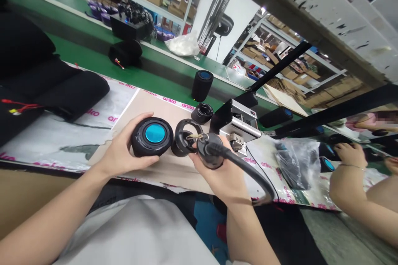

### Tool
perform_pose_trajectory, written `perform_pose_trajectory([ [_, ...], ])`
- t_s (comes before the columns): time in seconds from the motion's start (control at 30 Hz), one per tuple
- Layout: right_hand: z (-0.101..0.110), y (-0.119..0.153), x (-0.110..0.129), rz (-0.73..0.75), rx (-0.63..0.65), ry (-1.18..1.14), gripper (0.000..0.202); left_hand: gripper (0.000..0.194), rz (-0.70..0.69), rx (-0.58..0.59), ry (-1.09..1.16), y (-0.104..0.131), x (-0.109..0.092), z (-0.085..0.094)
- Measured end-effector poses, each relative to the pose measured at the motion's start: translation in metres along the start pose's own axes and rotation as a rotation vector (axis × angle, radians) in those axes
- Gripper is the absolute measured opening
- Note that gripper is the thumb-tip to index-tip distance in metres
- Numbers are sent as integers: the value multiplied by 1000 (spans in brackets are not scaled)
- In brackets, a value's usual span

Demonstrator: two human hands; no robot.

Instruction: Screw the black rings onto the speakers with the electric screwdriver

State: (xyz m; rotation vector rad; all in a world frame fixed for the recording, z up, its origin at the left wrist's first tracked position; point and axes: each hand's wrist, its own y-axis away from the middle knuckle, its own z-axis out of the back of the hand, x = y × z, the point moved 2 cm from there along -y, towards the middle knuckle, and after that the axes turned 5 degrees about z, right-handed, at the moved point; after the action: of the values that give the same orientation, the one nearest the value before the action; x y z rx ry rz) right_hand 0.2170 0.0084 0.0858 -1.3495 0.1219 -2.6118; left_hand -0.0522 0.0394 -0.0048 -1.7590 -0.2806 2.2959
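Note:
My left hand (124,147) is wrapped round a black cylindrical speaker (152,136), whose round blue-topped end faces up. Gripped in my right hand (222,174) is a dark round tool (209,151) with a thick black cable running down to the right. Between the two hands a black ring-shaped part (184,137) lies over the brown board; the tool's tip and my fingers hide some of it. Just behind that ring sits a small hollow black part (202,112).
A silver-and-black machine (239,126) stands right of centre. Behind it, a black speaker (202,85) is upright on the green belt (168,76). Black fabric rolls (71,91) with wires lie at left. At right are a plastic-wrapped item (298,163) and another person's hands (351,157).

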Motion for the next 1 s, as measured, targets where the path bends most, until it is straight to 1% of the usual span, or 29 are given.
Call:
perform_pose_trajectory([
  [0.07,3,-2,10,136,30,-84,31,104,-31,7,-11,2,0,1],
  [0.13,5,-8,20,229,57,-112,33,108,-43,6,-14,3,2,2],
  [0.2,6,-15,29,272,106,-75,32,111,-30,20,3,4,4,2],
  [0.3,3,-26,41,318,225,29,28,112,-27,45,54,4,6,-2],
  [0.43,-2,-36,48,388,298,121,34,111,-63,44,92,5,6,-5],
  [0.5,-3,-39,48,384,329,115,32,111,-48,58,117,6,6,-5],
  [0.63,-3,-41,50,289,354,75,28,114,-1,80,182,6,6,-4],
  [0.77,-5,-39,53,203,346,87,39,117,33,108,230,4,7,-5],
  [0.83,-5,-38,51,216,336,89,35,120,46,111,238,4,8,-5],
  [0.9,-5,-37,48,282,328,81,27,121,45,108,226,4,8,-6],
  [0.93,-5,-38,46,307,323,76,27,120,36,106,214,4,7,-6],
  [1.0,-5,-39,45,298,326,70,25,120,9,102,193,5,3,-6],
])
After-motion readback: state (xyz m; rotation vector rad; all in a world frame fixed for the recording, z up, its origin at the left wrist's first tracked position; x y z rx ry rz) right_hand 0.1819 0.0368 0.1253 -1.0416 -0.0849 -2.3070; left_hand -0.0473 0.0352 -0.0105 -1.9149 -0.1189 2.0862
